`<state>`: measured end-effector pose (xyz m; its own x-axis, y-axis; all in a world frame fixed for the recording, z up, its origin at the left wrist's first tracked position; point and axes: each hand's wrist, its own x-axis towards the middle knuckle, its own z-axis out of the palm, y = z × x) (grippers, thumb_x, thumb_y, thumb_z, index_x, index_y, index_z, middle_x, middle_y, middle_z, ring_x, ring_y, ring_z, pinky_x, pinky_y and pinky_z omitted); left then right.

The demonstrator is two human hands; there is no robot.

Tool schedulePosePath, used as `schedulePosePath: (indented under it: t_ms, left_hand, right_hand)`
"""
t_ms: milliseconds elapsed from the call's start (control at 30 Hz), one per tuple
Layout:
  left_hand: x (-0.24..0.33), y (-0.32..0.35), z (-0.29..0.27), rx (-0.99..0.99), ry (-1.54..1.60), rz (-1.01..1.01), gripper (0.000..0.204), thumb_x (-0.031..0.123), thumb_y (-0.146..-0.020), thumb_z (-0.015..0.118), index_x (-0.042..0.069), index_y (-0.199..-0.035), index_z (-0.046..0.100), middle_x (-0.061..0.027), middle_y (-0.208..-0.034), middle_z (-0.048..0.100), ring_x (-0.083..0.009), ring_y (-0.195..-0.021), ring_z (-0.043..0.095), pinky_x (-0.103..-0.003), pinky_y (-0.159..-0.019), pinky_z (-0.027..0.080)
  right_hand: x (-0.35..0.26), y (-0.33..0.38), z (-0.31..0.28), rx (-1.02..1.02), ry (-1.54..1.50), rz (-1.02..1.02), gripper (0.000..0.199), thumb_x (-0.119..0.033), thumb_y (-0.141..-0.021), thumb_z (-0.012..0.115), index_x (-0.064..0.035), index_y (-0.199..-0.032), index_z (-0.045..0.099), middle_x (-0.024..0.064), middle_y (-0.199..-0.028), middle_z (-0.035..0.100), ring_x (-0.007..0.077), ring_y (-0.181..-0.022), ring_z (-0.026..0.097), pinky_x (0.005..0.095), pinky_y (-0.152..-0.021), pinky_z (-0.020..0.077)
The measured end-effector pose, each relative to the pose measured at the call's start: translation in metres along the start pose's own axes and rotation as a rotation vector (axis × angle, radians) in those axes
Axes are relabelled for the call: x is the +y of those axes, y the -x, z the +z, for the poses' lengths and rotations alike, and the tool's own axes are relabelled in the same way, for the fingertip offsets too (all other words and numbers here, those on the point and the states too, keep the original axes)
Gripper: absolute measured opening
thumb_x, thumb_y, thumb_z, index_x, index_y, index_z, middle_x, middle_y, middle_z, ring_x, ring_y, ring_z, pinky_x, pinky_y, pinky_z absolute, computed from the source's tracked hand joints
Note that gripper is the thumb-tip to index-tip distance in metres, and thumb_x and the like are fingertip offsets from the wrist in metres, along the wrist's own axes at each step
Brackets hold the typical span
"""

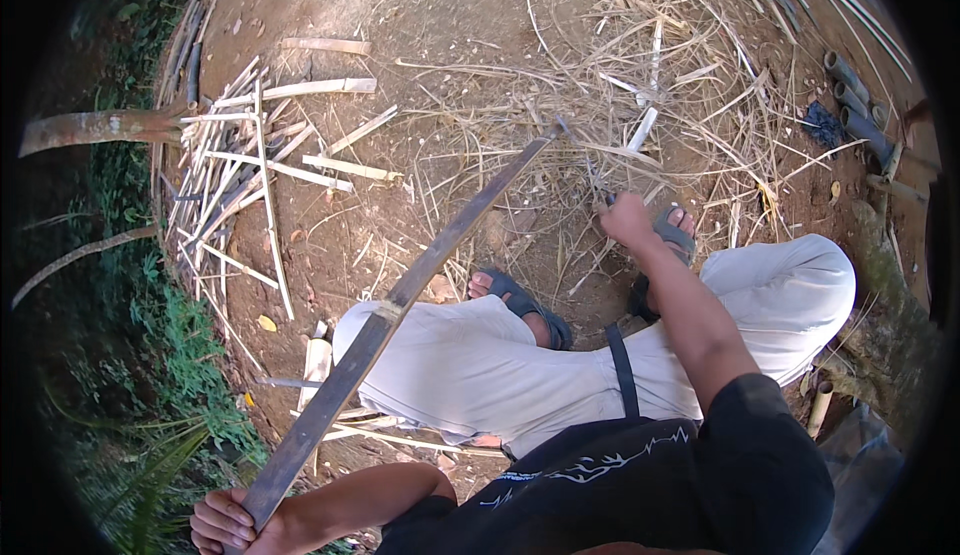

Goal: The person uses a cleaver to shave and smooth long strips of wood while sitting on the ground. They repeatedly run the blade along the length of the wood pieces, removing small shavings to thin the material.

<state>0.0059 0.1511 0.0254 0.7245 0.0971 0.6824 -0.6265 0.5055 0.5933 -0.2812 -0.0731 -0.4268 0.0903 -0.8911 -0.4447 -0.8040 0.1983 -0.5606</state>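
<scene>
A long split-bamboo strip [440,247], dark-skinned with a pale band at a node, runs aslant from lower left to the upper middle. Its near end is wrapped by the fingers of my left hand [228,523]. Midway it passes over my left knee, and its far end hangs over the shavings. To the right of that end, my right hand [628,220] is closed on what looks like a small knife [592,171]. The thin blade points away from me and is hard to make out against the litter; most of the handle is hidden in my fist.
Split bamboo pieces [225,180] lie heaped at the left, beside green plants [180,345]. Fine shavings [640,65] cover the ground ahead. Dark bamboo tubes [865,130] lie at the far right. My sandalled feet [520,305] are close below the strip.
</scene>
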Motion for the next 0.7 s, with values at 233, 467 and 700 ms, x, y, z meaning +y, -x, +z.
schedulePosePath:
  t_ms: [233, 467, 700]
  left_hand:
    - [-0.009, -0.007, -0.007, 0.065, -0.021, 0.024, 0.031, 0.028, -0.083, 0.043, 0.018, -0.056, 0.034, 0.0044, -0.047, 0.026, -0.01, -0.036, 0.023, -0.025, -0.033, 0.023]
    - [-0.009, -0.014, -0.028, 0.13, -0.088, 0.016, 0.03, 0.027, -0.081, 0.044, 0.018, -0.055, 0.032, 0.0044, -0.047, 0.025, -0.0099, -0.036, 0.022, -0.026, -0.034, 0.022]
    - [-0.025, -0.037, -0.069, 0.148, -0.125, 0.02, 0.029, 0.016, -0.083, 0.042, 0.016, -0.061, 0.022, 0.0001, -0.054, 0.02, -0.0135, -0.043, 0.02, -0.027, -0.039, 0.022]
  right_hand:
    - [-0.06, 0.052, -0.006, -0.026, -0.174, -0.204, 0.03, -0.025, -0.08, 0.067, 0.0015, -0.091, 0.061, 0.0259, -0.081, 0.066, 0.0435, -0.077, 0.066, 0.0501, -0.071, 0.0533]
    - [-0.066, 0.051, 0.003, 0.023, -0.077, -0.347, 0.025, -0.023, -0.077, 0.071, -0.003, -0.088, 0.06, 0.0205, -0.078, 0.067, 0.0401, -0.075, 0.067, 0.0488, -0.069, 0.0532]
    - [-0.056, 0.016, -0.002, 0.017, 0.003, -0.101, 0.027, -0.022, -0.082, 0.067, 0.0019, -0.093, 0.061, 0.0275, -0.081, 0.066, 0.0449, -0.077, 0.066, 0.0501, -0.073, 0.053]
